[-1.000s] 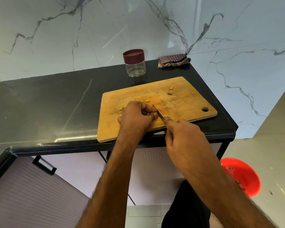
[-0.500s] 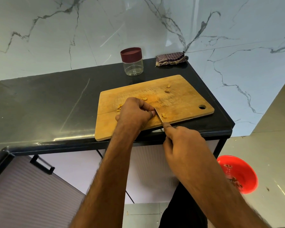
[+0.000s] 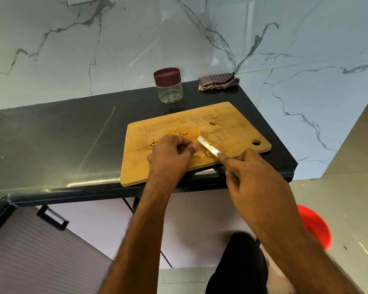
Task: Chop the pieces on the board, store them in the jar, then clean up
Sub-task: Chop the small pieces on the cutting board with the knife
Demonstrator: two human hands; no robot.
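A wooden cutting board [image 3: 232,122] lies on the black counter near its right end. Small yellow-brown pieces [image 3: 212,119] are scattered over it, some near its far edge and some beside my fingers. My left hand [image 3: 170,155] rests on the board with curled fingers, apparently pinching a piece against the wood; the piece itself is hidden. My right hand [image 3: 253,177] grips a knife [image 3: 207,146], forefinger along its spine, the blade lying low over the board just right of my left fingertips. A clear jar [image 3: 169,90] with a maroon lid stands closed behind the board.
A folded checked cloth [image 3: 218,81] lies at the counter's back right corner against the marble wall. A red bin [image 3: 316,228] stands on the floor to the right, below the counter. The counter [image 3: 62,134] stretches to the left of the board.
The knife blade has shifted slightly right, away from my left fingertips, and now lies flatter. My left hand stays on the same spot of the board.
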